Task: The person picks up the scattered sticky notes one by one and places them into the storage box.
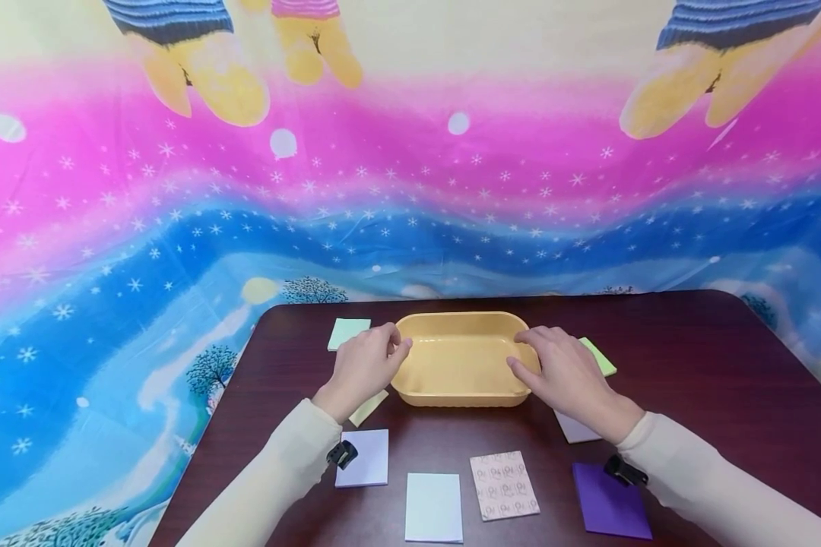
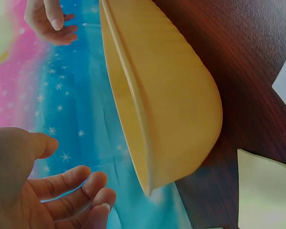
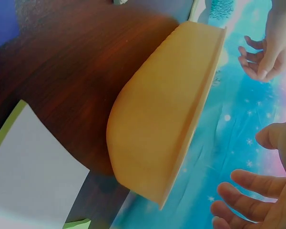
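Observation:
A yellow plastic tray [image 1: 461, 365] with rounded corners stands on the table, its bottom bare. My left hand [image 1: 366, 368] hovers at its left end with fingers loosely bent and nothing in them. At the opposite end is my right hand [image 1: 566, 372], fingers spread and bent, likewise holding nothing. Both wrist views show a gap between the near hand and the tray's outer wall [image 2: 176, 105]. Partly behind the left hand lie a mint pad of paper [image 1: 346, 333] and a yellow pad [image 1: 368, 409]. Around the right hand are a lime pad [image 1: 598, 357] and a pale lilac pad [image 1: 578, 429].
Nearer the front edge lie a lavender pad [image 1: 366, 458], a pale blue pad [image 1: 434, 507], a pink patterned pad [image 1: 505, 486] and a purple pad [image 1: 609, 497]. The dark wooden table [image 1: 698, 365] ends at a printed cloth backdrop [image 1: 410, 175].

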Tool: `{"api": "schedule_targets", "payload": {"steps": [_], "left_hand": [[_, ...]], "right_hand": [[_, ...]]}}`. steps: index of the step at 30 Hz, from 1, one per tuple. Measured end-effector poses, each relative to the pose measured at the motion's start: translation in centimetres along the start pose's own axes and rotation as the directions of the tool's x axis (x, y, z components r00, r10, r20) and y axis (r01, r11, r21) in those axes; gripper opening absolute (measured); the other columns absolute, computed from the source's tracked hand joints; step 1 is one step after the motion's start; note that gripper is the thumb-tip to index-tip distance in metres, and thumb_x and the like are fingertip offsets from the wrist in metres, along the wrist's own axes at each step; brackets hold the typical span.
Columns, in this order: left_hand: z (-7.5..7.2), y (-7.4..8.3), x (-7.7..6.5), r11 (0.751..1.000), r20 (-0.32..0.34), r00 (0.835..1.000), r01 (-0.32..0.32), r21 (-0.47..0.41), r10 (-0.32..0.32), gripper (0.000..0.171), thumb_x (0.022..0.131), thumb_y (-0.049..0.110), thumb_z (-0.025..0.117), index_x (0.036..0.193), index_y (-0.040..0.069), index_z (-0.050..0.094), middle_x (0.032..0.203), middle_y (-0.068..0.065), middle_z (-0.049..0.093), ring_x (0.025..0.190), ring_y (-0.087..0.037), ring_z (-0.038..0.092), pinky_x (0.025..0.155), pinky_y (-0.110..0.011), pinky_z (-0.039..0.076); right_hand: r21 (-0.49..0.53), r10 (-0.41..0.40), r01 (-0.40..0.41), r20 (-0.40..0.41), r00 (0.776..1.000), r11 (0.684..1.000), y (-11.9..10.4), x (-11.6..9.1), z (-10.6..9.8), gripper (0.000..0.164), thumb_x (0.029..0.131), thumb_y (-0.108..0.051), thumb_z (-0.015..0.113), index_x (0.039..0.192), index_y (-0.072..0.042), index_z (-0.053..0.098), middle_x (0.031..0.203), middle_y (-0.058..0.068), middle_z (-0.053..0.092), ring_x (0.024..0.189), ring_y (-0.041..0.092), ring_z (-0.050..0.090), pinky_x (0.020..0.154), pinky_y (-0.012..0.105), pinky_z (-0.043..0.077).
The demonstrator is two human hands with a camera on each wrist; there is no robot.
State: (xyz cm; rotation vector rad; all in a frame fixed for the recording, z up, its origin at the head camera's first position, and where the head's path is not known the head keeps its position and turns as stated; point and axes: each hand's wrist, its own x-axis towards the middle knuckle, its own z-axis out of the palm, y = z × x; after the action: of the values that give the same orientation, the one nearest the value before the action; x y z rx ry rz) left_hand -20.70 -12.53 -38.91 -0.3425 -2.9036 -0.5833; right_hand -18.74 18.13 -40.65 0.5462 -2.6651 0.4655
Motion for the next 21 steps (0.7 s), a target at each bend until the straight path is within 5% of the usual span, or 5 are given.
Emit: {"api": "schedule_targets", "payload": {"steps": [21], "left_hand": [[-0.1, 1.8, -1.6, 0.997, -0.007, 0.997, -0.072, 0.026, 0.073, 0.03, 0.098, 0.042, 0.062, 0.107, 0.015, 0.07, 0.096, -0.004, 0.075, 0.072, -0.015, 0.063, 0.056, -0.031, 0.046]], "right_hand": [[0.008, -0.071, 0.071, 0.002, 0.997, 0.997, -1.2, -0.9, -0.3, 0.041, 0.087, -0.038, 0.075, 0.115, -0.009, 0.071, 0.113, 0.009, 0.073, 0.102, 0.029, 0.066, 0.08, 0.046, 0.055]]}}
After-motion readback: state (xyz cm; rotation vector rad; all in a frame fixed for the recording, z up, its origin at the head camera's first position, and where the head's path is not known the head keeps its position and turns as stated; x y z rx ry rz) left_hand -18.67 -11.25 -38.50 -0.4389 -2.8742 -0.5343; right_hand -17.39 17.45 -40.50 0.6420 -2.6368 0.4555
